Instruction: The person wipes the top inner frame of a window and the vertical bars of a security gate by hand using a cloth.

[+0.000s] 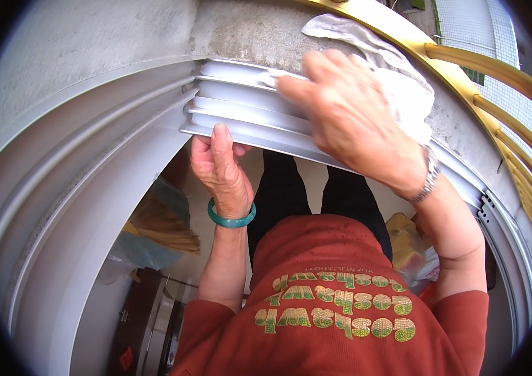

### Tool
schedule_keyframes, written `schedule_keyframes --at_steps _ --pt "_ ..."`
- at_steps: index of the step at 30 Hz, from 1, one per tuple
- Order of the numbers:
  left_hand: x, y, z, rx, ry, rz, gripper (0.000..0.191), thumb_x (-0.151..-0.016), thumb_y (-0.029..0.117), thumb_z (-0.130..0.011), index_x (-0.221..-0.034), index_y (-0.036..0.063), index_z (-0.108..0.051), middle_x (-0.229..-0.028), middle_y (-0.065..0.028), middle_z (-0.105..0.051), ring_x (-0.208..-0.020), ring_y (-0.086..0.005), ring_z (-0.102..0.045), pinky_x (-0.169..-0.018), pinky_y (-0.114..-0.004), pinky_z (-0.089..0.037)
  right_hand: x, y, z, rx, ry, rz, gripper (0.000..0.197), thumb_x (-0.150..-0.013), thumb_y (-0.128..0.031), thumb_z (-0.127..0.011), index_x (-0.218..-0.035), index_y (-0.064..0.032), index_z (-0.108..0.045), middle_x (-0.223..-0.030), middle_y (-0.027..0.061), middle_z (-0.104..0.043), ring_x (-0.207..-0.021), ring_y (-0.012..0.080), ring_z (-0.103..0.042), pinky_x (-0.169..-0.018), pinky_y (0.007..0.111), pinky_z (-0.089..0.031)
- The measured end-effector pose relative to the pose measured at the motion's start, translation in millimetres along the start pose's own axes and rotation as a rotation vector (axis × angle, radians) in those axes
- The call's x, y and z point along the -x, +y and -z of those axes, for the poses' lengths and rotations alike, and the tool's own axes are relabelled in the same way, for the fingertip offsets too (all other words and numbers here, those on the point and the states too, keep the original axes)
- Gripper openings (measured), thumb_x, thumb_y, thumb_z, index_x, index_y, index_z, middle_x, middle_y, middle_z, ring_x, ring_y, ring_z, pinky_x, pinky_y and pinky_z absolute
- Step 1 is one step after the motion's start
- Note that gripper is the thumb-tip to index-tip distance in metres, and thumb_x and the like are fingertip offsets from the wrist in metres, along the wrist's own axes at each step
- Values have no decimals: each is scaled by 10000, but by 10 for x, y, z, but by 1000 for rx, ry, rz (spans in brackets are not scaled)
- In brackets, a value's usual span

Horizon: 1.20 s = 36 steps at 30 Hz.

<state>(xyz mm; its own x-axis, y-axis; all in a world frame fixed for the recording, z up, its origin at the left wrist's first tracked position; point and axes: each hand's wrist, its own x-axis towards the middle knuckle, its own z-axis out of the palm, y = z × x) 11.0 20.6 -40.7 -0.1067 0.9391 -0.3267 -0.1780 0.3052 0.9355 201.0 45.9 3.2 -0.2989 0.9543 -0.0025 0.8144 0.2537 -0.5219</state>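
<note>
My right hand (pixel 346 103), slightly blurred, grips a white cloth (pixel 404 96) above the window's sliding track (pixel 256 105). A bunched end of the cloth pokes out past the fingertips onto the track's outer rail, while the rest drapes over the concrete sill (pixel 252 40). At the inner edge of the track, my left hand (pixel 223 164) rests near the corner. Its thumb lies up against the metal lip and the fingers curl below. The track has several parallel raised ribs.
The white window frame (pixel 101 141) rises at the left. Yellow metal bars (pixel 491 56) run outside the sill. A window sash edge (pixel 487 207) stands at the right. Below the track at left are a straw broom (pixel 165 228) and plastic bags.
</note>
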Motion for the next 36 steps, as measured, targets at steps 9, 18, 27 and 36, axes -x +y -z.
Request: schedule_keyframes --at_steps 9,18,27,36 --pt "0 3 26 -22 -9 21 159 -948 198 -516 -1034 70 -558 -793 37 -517 -656 -61 -433 -609 -225 -398 354 131 167 138 -164 -62 381 -722 -26 -580 -1102 -62 -579 -898 110 -490 -894 273 -519 -766 376 -448" --pt "-3 -8 21 -18 -23 9 182 -948 216 -532 -1053 70 -561 -820 49 -536 -662 -35 -431 -611 -188 -367 -438 -226 -353 250 95 80 168 -721 -186 -602 -821 -52 -617 -885 69 -503 -903 226 -511 -790 363 -395" --pt "6 -45 48 -2 -64 -13 158 -959 204 -520 -1040 75 -561 -884 41 -576 -712 -25 -466 -631 -183 -370 -512 -371 -417 130 313 -9 220 -678 -143 -629 -881 -66 -665 -1097 154 -523 -1163 335 -431 -903 495 -352" --pt "-18 -45 80 42 -44 41 165 -952 220 -526 -999 63 -547 -818 -4 -578 -659 -73 -477 -626 -241 -439 -386 -178 -89 132 -32 50 206 -811 -135 -510 -939 -17 -620 -1117 236 -511 -1199 421 -437 -973 577 -342"
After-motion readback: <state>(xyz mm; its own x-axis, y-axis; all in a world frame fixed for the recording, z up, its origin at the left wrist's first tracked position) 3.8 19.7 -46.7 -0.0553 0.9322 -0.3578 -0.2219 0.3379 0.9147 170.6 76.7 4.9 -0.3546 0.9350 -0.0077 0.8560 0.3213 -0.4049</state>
